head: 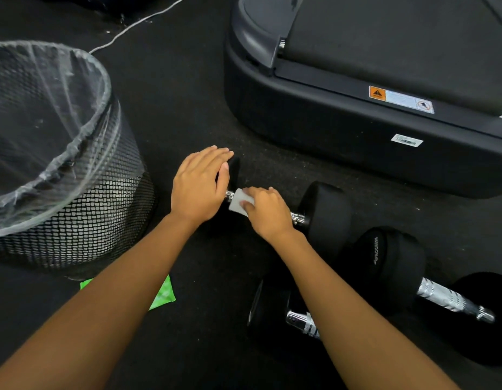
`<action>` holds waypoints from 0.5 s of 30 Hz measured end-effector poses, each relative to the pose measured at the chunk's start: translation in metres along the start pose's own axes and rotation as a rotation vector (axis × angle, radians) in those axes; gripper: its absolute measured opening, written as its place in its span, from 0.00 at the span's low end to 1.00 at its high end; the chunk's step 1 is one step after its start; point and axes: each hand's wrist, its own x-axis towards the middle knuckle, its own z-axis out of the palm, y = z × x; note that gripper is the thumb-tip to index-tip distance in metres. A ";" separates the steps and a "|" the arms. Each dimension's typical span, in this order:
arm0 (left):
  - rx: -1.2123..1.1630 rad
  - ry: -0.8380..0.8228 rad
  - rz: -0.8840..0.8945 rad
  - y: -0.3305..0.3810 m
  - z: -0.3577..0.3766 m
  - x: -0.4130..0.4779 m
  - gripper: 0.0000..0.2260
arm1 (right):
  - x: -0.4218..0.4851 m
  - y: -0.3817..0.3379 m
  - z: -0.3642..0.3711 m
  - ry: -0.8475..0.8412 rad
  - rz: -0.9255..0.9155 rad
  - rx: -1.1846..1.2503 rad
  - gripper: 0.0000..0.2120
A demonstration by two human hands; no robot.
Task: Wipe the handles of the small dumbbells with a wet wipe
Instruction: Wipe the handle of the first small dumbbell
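left hand [199,187]: fingers straight, flat on dumbbell [325,218] end weight | right hand [268,213]: fingers curled, gripping white wet wipe [240,202] round its handle [299,218] | mesh bin [75,192] near left

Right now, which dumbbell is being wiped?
The dumbbell nearest the bin: the right hand holds a wipe on its handle, the left hand rests on its end. The other two lie aside.

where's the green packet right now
In the head view, the green packet lies on the floor at lower left, partly hidden by the left forearm, beside the mesh bin.
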 end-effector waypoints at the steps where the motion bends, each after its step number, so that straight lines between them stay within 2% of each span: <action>1: -0.001 -0.004 -0.001 0.000 0.000 0.000 0.18 | 0.002 -0.003 -0.002 -0.034 0.002 -0.042 0.15; 5: 0.002 -0.015 0.000 0.001 0.000 0.000 0.18 | 0.012 -0.017 -0.004 -0.122 -0.054 -0.150 0.12; 8: -0.008 -0.009 0.002 0.001 0.000 0.000 0.18 | 0.011 -0.013 0.005 -0.035 -0.045 -0.063 0.12; 12: -0.008 -0.005 -0.002 0.001 0.000 0.001 0.18 | -0.009 0.006 0.012 0.126 0.056 0.027 0.15; 15: -0.014 -0.004 0.000 0.001 0.001 0.001 0.19 | -0.008 0.005 0.017 0.125 0.106 -0.030 0.15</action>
